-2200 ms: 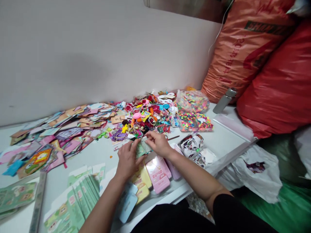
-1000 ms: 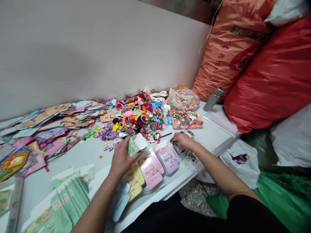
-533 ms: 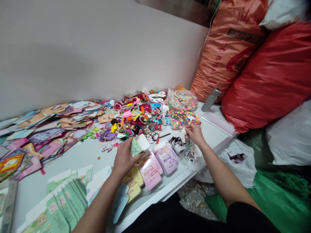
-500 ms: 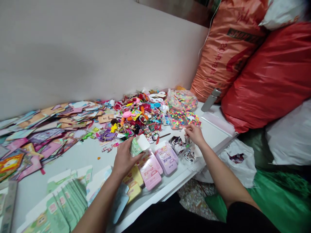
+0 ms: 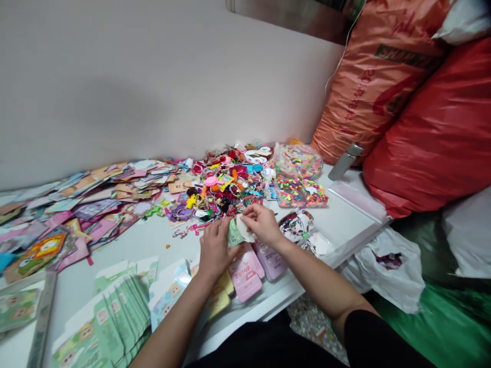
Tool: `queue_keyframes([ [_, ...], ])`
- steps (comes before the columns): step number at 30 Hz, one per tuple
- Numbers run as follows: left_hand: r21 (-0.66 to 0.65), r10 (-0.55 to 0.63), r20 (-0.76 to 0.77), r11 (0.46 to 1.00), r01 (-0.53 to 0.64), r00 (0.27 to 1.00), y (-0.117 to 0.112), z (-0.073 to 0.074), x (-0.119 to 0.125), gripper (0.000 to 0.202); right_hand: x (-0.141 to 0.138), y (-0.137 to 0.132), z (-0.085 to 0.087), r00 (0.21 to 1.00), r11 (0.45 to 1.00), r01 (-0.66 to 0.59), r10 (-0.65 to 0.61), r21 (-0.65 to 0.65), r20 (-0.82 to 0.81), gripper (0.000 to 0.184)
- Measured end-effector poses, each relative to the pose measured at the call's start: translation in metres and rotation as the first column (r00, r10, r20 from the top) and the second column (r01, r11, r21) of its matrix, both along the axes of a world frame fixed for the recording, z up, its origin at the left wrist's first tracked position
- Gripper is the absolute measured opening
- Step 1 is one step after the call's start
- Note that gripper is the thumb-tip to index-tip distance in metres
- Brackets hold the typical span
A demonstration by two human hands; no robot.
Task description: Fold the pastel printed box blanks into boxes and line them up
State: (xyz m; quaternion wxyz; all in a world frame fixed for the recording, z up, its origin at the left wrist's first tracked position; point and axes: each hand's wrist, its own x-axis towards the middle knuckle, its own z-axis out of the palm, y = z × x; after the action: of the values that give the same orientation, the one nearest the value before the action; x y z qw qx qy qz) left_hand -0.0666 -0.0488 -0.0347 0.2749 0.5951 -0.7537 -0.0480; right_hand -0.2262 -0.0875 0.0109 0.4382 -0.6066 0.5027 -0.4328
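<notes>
My left hand [image 5: 217,250] and my right hand [image 5: 261,225] both hold a small green-and-white paperboard box [image 5: 237,233] above the white table [image 5: 115,276]. My right fingers pinch its white flap. Just below my hands lie pink and lilac boxes [image 5: 245,278], with yellow boxes [image 5: 219,301] partly hidden under my left wrist. Flat green box blanks [image 5: 111,322] are stacked at the lower left. Beyond my hands spreads a heap of small colourful toys and hair ties [image 5: 226,186], and scattered printed cards [image 5: 76,199] cover the table's left side.
Bags of bright beads [image 5: 297,162] and printed packets [image 5: 297,227] lie on the right of the table. A grey flask [image 5: 345,162] rests against an orange sack [image 5: 379,84] and a red sack [image 5: 429,128]. A white bag [image 5: 389,268] hangs below the table edge.
My right hand has moved left from the printed packets and now grips the green-and-white box with my left hand. The box has dropped slightly, and the view has swung a little.
</notes>
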Motion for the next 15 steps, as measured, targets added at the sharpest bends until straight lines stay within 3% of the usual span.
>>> queue_keyframes([
  [2, 0.009, 0.001, -0.047, 1.000, -0.001, 0.999, -0.001, -0.002, 0.001, 0.073, 0.006, 0.001, -0.006, 0.996, 0.998, -0.037, 0.032, -0.054, -0.088, 0.011],
  [6, 0.014, 0.079, -0.126, 0.997, -0.078, 0.989, -0.003, -0.005, 0.006, 0.072, 0.005, 0.007, -0.011, 0.971, 0.988, -0.092, 0.062, -0.121, -0.232, 0.027],
  [10, -0.005, 0.098, -0.105, 0.995, -0.099, 0.990, -0.004, -0.005, 0.011, 0.069, -0.001, 0.010, -0.008, 0.929, 0.978, -0.182, 0.138, -0.100, -0.343, 0.016],
  [15, -0.068, 0.080, -0.011, 0.994, -0.081, 0.997, 0.001, -0.004, 0.011, 0.068, -0.002, 0.007, -0.002, 0.884, 0.963, -0.259, 0.203, -0.080, -0.421, 0.018],
])
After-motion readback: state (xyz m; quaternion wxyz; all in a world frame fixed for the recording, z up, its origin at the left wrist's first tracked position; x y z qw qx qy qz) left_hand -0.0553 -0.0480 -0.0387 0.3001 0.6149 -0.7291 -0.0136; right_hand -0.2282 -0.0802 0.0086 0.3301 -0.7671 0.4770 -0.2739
